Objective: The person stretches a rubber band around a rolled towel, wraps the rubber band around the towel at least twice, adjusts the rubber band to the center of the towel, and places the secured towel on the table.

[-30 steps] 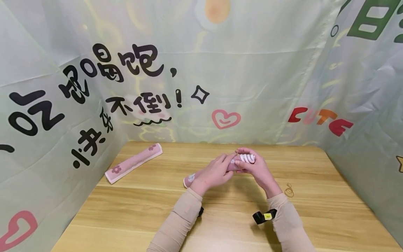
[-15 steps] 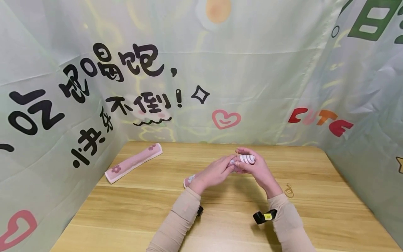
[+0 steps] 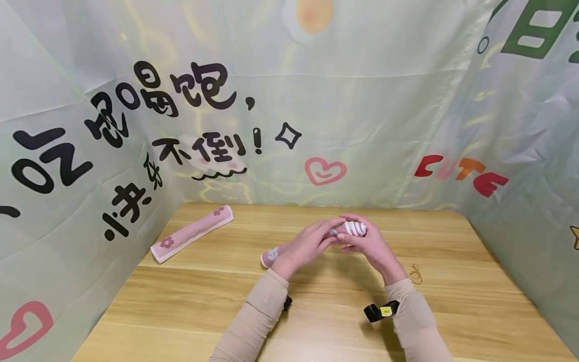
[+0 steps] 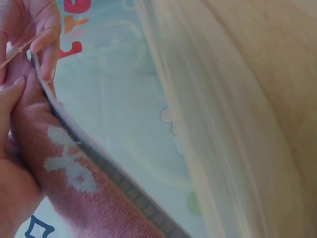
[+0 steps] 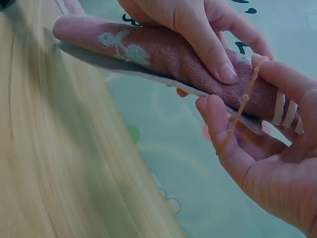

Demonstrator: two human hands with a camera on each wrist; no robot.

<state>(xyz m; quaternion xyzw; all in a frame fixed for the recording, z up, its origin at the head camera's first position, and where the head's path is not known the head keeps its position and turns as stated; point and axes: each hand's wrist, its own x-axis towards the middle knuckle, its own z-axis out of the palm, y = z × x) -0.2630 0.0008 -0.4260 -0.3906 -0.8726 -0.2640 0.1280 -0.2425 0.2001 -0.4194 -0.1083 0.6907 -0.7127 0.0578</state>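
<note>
A rolled pink towel [image 3: 271, 254] with pale flower patterns is held slantwise above the table, its striped end [image 3: 356, 229] to the right. My left hand [image 3: 304, 249] grips the roll near its middle, thumb on the near side in the right wrist view. At the striped end my right hand [image 3: 375, 249] holds the towel between thumb and fingers. A thin tan rubber band [image 5: 244, 101] runs across the roll, stretched between the right hand's thumb and fingers. One loose edge of the towel [image 5: 158, 78] hangs along the roll's underside.
Another pink towel [image 3: 192, 234], folded into a long strip, lies at the back left of the wooden table [image 3: 330, 322]. Loose rubber bands [image 3: 415, 274] lie right of the right forearm. Printed cloth [image 3: 384, 115] hangs around the back and sides.
The left hand's fingertips have come closer to the right hand's fingers. The roll's left end has shifted slightly left. The right hand stays nearly in place; the folded towel has not moved.
</note>
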